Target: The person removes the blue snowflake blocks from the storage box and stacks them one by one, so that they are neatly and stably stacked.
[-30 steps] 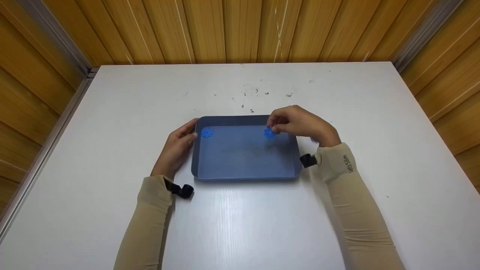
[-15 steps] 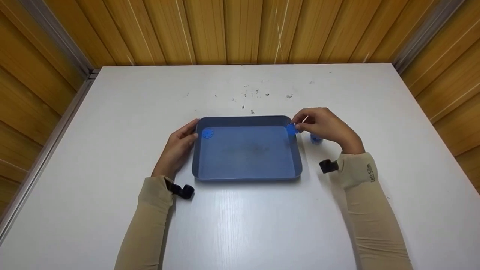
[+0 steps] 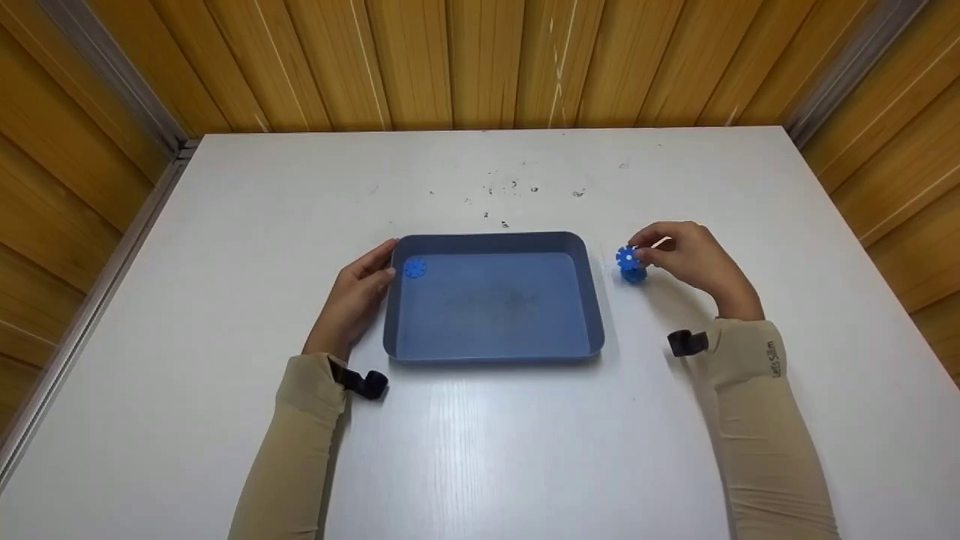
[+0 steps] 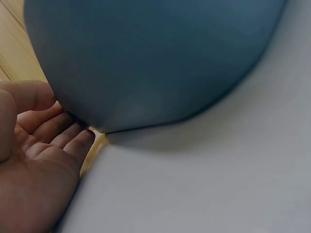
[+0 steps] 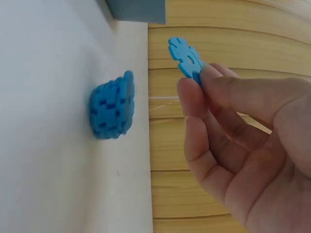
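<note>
A blue notched disc (image 5: 184, 56) is pinched between thumb and forefinger of my right hand (image 3: 686, 255). In the right wrist view it is tilted and held apart from a stack of similar blue discs (image 5: 112, 107) on the table. The head view shows it overlapping that stack, to the right of the blue-grey tray (image 3: 487, 330). Another blue disc (image 3: 415, 267) lies flat inside the tray's far left corner. My left hand (image 3: 349, 296) rests against the tray's left side, thumb tip right at the rim and fingers fairly straight along the outer wall.
The tray stands on a white table (image 3: 480, 450) with small dark marks (image 3: 514, 187) beyond it. Yellow wood-look panels (image 3: 480, 60) rise behind the table and at both sides. Black wrist cameras (image 3: 367, 384) jut inward from the sleeves.
My right hand has moved right, carrying the blue disc from over the tray's far right part to the stack. The stack now shows more fully. My left hand and the tray stay in place.
</note>
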Available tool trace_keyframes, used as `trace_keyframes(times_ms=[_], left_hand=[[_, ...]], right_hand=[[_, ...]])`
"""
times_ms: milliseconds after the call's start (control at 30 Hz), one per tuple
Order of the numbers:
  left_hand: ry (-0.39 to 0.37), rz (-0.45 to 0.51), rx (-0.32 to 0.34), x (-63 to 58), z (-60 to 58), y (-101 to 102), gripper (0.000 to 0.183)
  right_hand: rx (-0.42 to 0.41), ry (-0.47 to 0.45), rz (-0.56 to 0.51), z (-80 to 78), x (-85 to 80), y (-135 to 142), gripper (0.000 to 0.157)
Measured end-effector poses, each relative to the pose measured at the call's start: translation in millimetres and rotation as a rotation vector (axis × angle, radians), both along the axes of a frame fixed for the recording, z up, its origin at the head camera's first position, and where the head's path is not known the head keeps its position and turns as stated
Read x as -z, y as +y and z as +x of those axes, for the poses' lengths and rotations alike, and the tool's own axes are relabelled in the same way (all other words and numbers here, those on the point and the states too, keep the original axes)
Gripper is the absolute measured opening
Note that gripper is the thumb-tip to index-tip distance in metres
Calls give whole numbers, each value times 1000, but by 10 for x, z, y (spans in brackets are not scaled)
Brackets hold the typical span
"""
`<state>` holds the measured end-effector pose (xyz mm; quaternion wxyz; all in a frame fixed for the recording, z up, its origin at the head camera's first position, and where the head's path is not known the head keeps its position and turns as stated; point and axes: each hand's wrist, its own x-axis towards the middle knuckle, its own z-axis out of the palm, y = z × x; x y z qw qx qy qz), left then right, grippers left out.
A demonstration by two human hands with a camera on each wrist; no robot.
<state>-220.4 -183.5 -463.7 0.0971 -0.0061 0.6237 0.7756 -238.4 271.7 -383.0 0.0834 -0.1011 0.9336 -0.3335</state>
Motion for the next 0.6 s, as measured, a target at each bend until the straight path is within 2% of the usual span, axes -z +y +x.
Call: trace_keyframes(times_ms=[300, 600], left_hand=[[4, 7, 0, 12, -8, -1, 54], [-5, 5, -3, 11, -14, 1, 54]], right_hand=[[67, -63, -5, 5, 58, 145, 25], [78, -132, 15, -22, 128, 183, 31]])
